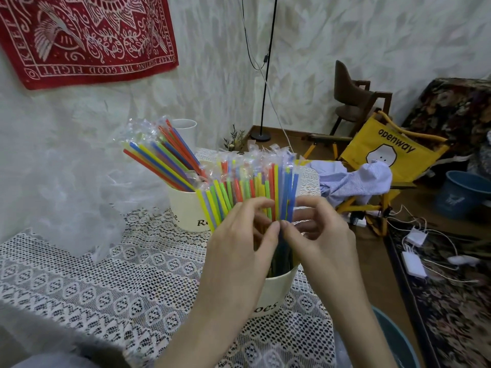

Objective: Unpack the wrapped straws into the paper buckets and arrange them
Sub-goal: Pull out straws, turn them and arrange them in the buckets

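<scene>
A near cream paper bucket point(276, 288) stands on the lace-covered table point(93, 282), full of upright coloured straws in clear wrappers point(252, 181). My left hand point(239, 251) and my right hand point(321, 240) meet in front of this bunch, thumbs and fingers pinching the wrapped straws near their middle. Behind it a second cream paper bucket point(186, 208) holds more wrapped straws point(164, 158) leaning left. A third white bucket point(186, 131) shows partly behind those.
A crumpled clear plastic bag point(66, 195) lies on the table's left. A blue bin rim point(398, 338) sits at the lower right. A yellow folding chair point(385, 152) with a striped cloth, a floor lamp pole point(265, 75) and cables with chargers point(414, 251) stand to the right.
</scene>
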